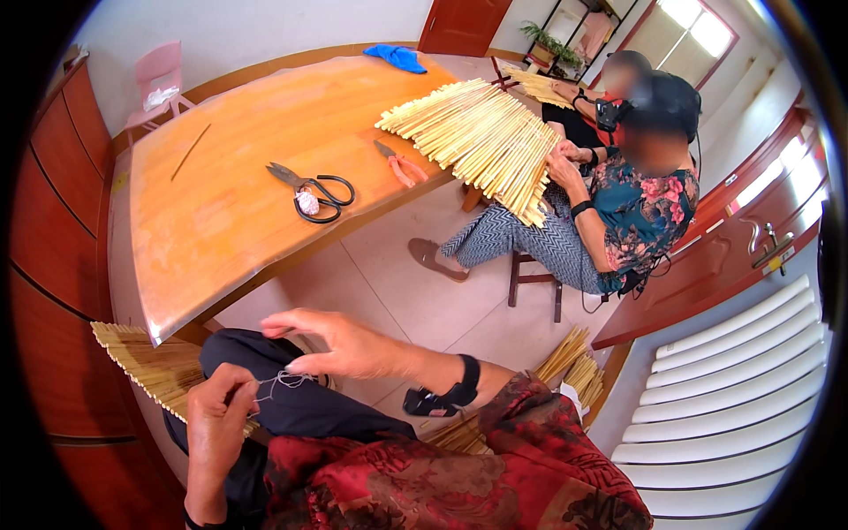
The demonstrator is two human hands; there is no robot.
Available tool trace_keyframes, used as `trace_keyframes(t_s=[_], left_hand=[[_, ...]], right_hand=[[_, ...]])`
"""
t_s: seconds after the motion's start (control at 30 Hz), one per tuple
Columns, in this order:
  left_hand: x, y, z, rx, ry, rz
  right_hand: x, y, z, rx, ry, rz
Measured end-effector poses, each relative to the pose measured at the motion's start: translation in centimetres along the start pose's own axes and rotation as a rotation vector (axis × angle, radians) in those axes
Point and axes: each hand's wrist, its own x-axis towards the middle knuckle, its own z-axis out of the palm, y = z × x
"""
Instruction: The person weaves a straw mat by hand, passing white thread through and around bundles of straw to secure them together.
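A thin pale thread (287, 379) stretches in loose loops between my hands, above my dark trousers. My left hand (217, 413) is closed, pinching one end of it between thumb and bent fingers. Just to the right, my right hand (346, 343) has its fingers stretched out and apart, with the loops close under its lower fingertip; I cannot tell whether it touches them. Beside my left knee lies a woven mat of yellow stalks (146, 364), partly hidden by my leg and left hand.
On the wooden table (265, 115) ahead lie black scissors (296, 179), a ball of thread (306, 203), red-handled pliers (402, 165), a thin stick (190, 152) and a blue cloth (395, 58). A co-worker at right holds a stalk mat (477, 132). Stalk bundles (570, 367) lie near the white radiator (715, 397).
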Motion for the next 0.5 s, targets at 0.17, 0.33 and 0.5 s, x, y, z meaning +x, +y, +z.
trace_keyframes(t_s=[0.17,0.33,0.5], left_hand=[[0.6,1.0,-0.4,0.050,0.066,0.052],[0.7,0.3,-1.3,-0.038,0.047,0.015],[0.8,-0.2,-1.9,-0.145,0.009,-0.071]], right_hand=[[1.6,-0.7,3.9,0.527,-0.038,0.137],[2.2,-0.7,3.8,0.461,-0.091,0.266],[2.1,-0.9,2.9,0.393,-0.023,0.219]])
